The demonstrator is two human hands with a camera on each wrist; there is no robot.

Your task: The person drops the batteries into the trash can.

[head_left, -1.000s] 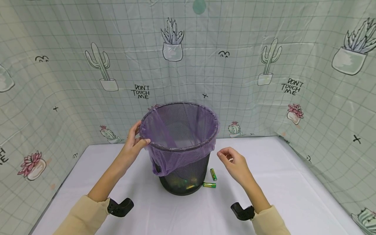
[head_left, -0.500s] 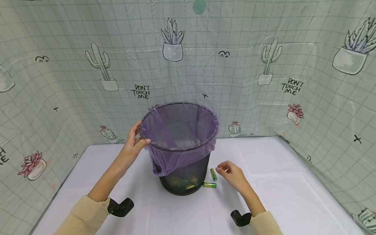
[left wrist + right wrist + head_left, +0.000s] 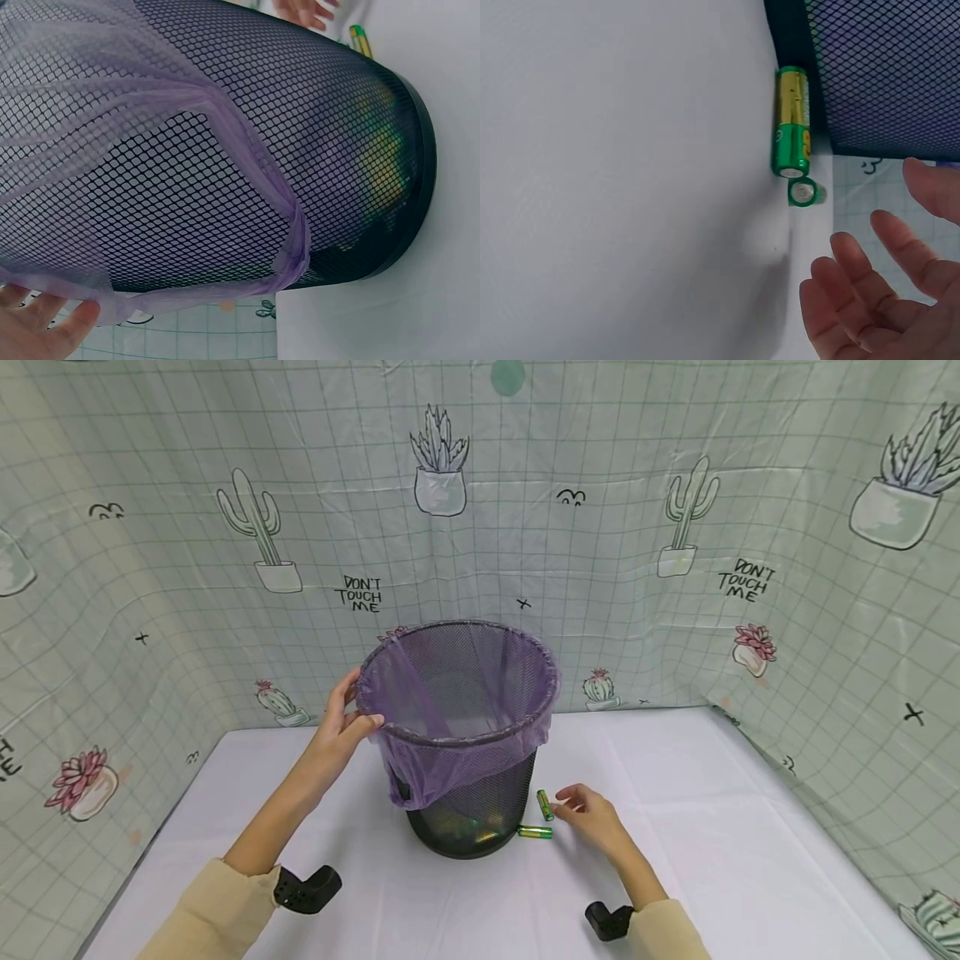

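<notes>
A black mesh wastebasket [image 3: 495, 793] stands upright on the white table, lined with a purple trash bag [image 3: 450, 768] folded over its rim. My left hand [image 3: 341, 727] grips the left side of that rim, thumb in front and fingers behind, over the bag. Two green and gold batteries lie right of the basket's base: one battery [image 3: 535, 832] on its side near the base, another battery [image 3: 545, 805] just behind it. My right hand [image 3: 596, 818] hovers beside the farther battery, fingers loosely bent and apart, holding nothing; the right wrist view shows a gap between hand and batteries.
Green and gold shapes [image 3: 384, 169] show through the mesh at the bottom of the wastebasket. A white cloth covers the table [image 3: 465, 910]. Behind and on both sides hangs a grid-patterned curtain [image 3: 480, 543] printed with cacti.
My right hand has come down from beside the basket's side to the level of the batteries, its fingers loosening. The left hand, basket and batteries stay in place.
</notes>
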